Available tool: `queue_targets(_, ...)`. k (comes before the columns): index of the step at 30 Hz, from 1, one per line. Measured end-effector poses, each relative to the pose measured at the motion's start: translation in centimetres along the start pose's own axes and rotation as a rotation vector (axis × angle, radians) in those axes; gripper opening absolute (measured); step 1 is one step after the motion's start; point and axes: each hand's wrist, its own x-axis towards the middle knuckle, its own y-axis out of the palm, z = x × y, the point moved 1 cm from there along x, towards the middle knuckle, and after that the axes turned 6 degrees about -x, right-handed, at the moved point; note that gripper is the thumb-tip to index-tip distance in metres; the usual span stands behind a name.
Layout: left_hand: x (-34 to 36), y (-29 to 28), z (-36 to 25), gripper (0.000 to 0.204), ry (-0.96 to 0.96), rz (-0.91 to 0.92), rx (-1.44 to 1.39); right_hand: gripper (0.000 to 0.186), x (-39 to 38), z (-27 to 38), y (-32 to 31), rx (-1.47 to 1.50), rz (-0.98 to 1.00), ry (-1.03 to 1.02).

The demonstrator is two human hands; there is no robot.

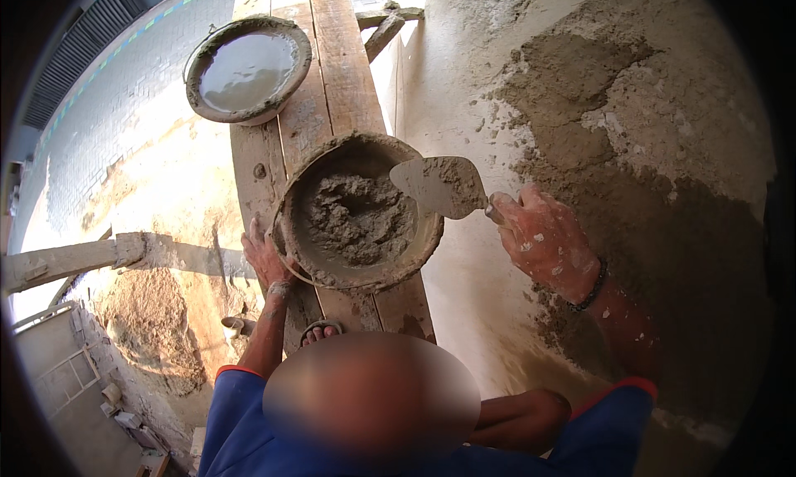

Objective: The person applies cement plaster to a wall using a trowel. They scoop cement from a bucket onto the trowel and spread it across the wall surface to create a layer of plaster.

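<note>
- Evidently the work is partway along: rough mortar coat (pixel 572 87) covers a broad patch of the wall (pixel 452 87), dark and damp-looking lower down, while the strip beside the planks is pale with only scattered splashes.
- The right grip (pixel 547 245) is clenched round the handle of a trowel (pixel 448 183), whose blade lies over the right rim of the near bucket and carries a smear of mortar.
- That near bucket (pixel 431 245) stands on the plank platform (pixel 344 50), holding a good heap of mortar (pixel 356 220) with a hollow in it; plenty looks left to use.
- The left grip (pixel 267 257) is at the bucket's left side, seemingly steadying it; I cannot tell whether its fingers are closed on anything.
- Farther along the planks, a second bucket (pixel 203 87) holds murky water (pixel 253 67).
- Judging by the pale strip and uneven surface, covering and smoothing appear unfinished.
</note>
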Motion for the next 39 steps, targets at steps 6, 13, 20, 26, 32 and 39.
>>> queue_targets(6, -0.3, -6.1, -2.4, 0.067, -0.21, 0.08, -1.532, 0.03, 7.3, 4.7, 0.9, -0.443, 0.058, -0.106)
queue_targets(13, -0.7, -8.7, -11.2, 0.074, -0.337, 0.32, -1.734, 0.016, 9.2, 4.9, 7.3, -0.287, 0.102, -0.124)
queue_targets(20, -1.3, -9.2, -14.2, 0.068, -0.36, 0.209, -1.702, 0.034, 5.6, 7.4, 11.1, 0.253, 0.268, -0.114)
queue_targets(26, -1.6, -8.5, -12.6, 0.066, -0.328, 0.211, -1.623, 0.029, 3.3, 6.9, 11.8, 0.52, 0.072, -0.189)
queue_targets(32, -1.5, -8.9, -11.0, 0.069, -0.338, 0.245, -1.59, 0.032, 3.1, 6.9, 11.3, 0.503, 0.177, 0.001)
queue_targets(39, -1.3, -8.8, -11.4, 0.068, -0.358, 0.295, -1.554, 0.036, 2.0, 6.0, 9.7, 0.512, 0.127, 0.054)
